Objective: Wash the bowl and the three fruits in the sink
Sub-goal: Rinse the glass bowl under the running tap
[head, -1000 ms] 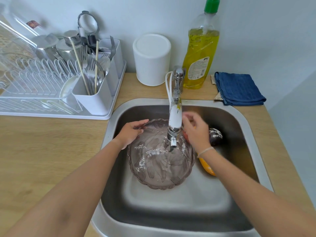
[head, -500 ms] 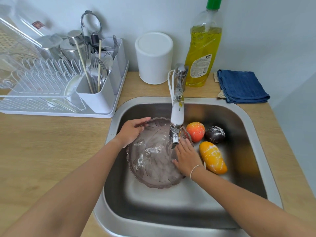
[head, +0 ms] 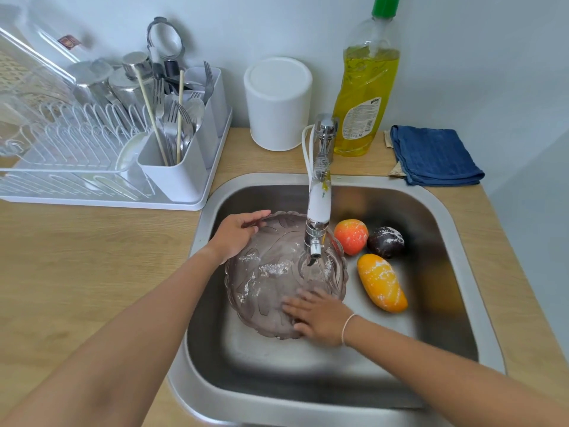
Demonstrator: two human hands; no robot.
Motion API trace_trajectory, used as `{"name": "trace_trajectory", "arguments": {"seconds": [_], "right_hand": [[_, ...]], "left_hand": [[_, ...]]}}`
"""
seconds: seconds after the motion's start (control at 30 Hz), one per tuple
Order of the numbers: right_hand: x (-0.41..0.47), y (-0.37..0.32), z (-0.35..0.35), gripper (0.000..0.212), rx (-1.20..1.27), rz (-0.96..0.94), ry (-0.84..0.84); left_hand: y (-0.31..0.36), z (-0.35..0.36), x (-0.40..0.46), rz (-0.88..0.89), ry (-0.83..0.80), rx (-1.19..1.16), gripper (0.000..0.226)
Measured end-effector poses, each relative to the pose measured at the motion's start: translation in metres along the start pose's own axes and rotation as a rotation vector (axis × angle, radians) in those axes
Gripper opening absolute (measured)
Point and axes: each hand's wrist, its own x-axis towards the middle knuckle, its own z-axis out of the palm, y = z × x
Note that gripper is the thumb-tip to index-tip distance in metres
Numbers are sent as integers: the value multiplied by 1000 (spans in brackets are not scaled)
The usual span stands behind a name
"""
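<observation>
Two hands work the bowl point(head: 277, 272) in the sink point(head: 455, 229): nearest, the right hand point(head: 317, 315) lies flat on its inner wall, fingers spread; farther, the left hand point(head: 237, 232) grips the far-left rim. Best to rub the white residue toward the faucet point(head: 317, 217) stream — turning the bowl steadily. Beyond, the mango point(head: 381, 286) lies with its long axis running near-right to far-left, beside the peach point(head: 351, 235) and plum point(head: 386, 241).

Setting: home kitchen. Evidence noted: stainless steel sink point(head: 455, 272) set into a wooden table point(head: 77, 257); tap point(head: 320, 192) over the basin; dish rack point(head: 101, 167) holding cutlery point(head: 175, 124); yellow dish soap bottle point(head: 366, 87); folded blue cloth point(head: 434, 155); white canister point(head: 277, 103).
</observation>
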Motion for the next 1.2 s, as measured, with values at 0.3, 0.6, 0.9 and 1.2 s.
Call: {"name": "trace_trajectory", "arguments": {"seconds": [0.3,0.6,0.9,1.2], "right_hand": [[-11,46,-35,60,-549,335,65],[-8,-31,10,52,152,57,-19],[-11,35,-26,58,-435,381,129],[0,-44,14,48,166,245,67]], "left_hand": [[5,2,3,7,24,22,46],[11,2,-7,9,-2,65,46],[11,3,-13,5,25,57,45],[2,4,-16,-25,68,-15,44]]}}
